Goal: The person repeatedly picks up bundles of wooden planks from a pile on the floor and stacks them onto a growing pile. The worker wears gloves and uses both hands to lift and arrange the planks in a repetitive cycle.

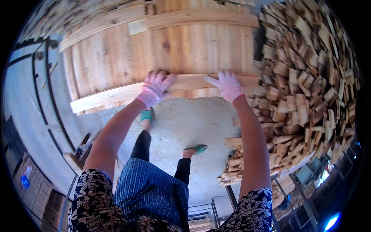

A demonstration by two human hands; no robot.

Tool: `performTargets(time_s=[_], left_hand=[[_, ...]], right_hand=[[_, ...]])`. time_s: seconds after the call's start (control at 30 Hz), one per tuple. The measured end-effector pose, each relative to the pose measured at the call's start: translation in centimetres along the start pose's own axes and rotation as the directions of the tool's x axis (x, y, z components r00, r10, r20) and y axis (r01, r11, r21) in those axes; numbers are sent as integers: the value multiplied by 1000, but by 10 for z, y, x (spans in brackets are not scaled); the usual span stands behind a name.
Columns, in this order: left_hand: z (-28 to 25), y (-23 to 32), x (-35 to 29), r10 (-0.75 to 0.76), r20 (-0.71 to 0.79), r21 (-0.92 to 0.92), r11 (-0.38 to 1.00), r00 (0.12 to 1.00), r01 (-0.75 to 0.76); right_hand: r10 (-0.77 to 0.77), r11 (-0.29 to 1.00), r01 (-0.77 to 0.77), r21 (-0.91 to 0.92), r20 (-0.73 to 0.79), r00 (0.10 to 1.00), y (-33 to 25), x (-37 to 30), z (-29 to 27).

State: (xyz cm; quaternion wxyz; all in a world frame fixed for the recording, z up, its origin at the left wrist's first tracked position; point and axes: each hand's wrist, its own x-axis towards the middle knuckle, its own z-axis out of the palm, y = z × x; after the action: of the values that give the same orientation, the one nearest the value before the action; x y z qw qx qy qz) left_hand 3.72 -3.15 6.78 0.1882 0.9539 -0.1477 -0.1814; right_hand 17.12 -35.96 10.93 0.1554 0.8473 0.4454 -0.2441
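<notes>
A broad wooden panel (pixel 185 50) of pale planks lies in front of me, with a wooden batten (pixel 116 94) running along its near side. Gloved in pinkish white, my left hand (pixel 155 88) rests on this batten, fingers bent over its far edge and thumb pointing right. My right hand (pixel 227 86), in a matching glove, grips the same batten farther right, its thumb stretched left along the wood. Both fingertips are partly hidden behind the batten. A second batten (pixel 193 17) crosses the panel's far side.
Split wood pieces (pixel 297 85) form a large heap on the right, close to the panel's end. Beneath me is a concrete floor (pixel 185 120). Dark metal rails (pixel 58 100) run along the left, and stacked wooden slats (pixel 33 189) are at lower left.
</notes>
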Motion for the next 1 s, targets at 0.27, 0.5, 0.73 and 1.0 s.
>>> performTargets(time_s=[0.27, 0.5, 0.73, 1.0], left_hand=[[16, -12, -3, 41, -76, 56, 998, 996, -37], [18, -4, 7, 58, -30, 145, 988, 998, -53], [44, -61, -1, 54, -42, 252, 967, 998, -42], [55, 72, -20, 3, 346, 298, 948, 938, -113]], right_hand=[[-34, 999, 36, -22, 87, 996, -1, 9, -9], [42, 995, -36, 93, -61, 997, -10, -4, 2], [405, 871, -171, 460, -478, 779, -129, -27, -36], [686, -237, -328, 914, 397, 610, -337, -341, 75]])
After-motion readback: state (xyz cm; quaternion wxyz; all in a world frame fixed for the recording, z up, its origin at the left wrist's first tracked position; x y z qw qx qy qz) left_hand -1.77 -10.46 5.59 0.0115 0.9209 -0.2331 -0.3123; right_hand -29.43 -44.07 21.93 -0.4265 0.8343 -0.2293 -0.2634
